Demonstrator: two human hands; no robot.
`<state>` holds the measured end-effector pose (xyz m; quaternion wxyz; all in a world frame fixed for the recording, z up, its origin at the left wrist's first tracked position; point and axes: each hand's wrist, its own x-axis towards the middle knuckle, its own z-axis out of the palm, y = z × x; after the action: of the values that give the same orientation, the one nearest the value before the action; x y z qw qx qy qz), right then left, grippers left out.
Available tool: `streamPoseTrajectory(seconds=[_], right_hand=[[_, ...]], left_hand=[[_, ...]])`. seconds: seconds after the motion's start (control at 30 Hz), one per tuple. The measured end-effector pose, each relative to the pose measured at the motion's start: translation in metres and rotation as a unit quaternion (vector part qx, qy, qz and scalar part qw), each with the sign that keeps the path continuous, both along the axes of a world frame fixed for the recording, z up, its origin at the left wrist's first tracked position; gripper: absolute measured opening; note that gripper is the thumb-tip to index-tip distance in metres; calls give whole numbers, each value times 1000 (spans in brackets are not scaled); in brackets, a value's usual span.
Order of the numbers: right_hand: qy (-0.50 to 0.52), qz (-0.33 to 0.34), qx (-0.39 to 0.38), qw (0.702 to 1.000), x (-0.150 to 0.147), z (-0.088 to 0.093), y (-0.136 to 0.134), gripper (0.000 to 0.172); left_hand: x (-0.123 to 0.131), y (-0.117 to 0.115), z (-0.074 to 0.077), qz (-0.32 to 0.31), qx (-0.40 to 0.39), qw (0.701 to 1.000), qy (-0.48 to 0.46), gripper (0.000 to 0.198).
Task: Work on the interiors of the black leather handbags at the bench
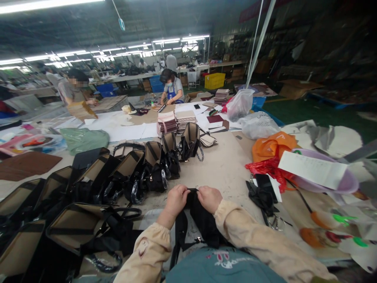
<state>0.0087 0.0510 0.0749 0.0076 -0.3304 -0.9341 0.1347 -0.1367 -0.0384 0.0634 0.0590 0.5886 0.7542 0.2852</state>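
My left hand [177,201] and my right hand [209,198] pinch the upper edge of a black bag [203,220], a short stretch of edge showing between the thumbs. The bag hangs toward my teal apron, and a small metal clasp glints low on it. A black strap falls beneath my left hand. To the left stand several black bags with tan linings [126,165], their tops open and some handles wrapped in clear plastic. Black fabric pieces [260,194] lie on the table to the right of my right hand.
Glue bottles with green tips [324,218] lie at the right. Behind them is a lilac basin [350,179] beside an orange plastic bag [272,145]. Stacked panels [167,122] stand farther back. A co-worker [172,88] works across the table [229,157].
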Motion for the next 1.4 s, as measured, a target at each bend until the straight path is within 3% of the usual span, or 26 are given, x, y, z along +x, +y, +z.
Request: streamPoseTrajectory(seconds=[0.47, 0.7, 1.4], right_hand=[[15, -22, -17, 999, 2, -1, 3, 30], [111, 21, -47, 993, 5, -5, 6, 32], [161, 49, -31, 985, -3, -14, 17, 21]], left_hand=[[2, 2, 1, 7, -8, 1000, 13, 13], [1, 2, 2, 14, -14, 1000, 16, 13], [2, 3, -3, 7, 10, 1000, 2, 8]])
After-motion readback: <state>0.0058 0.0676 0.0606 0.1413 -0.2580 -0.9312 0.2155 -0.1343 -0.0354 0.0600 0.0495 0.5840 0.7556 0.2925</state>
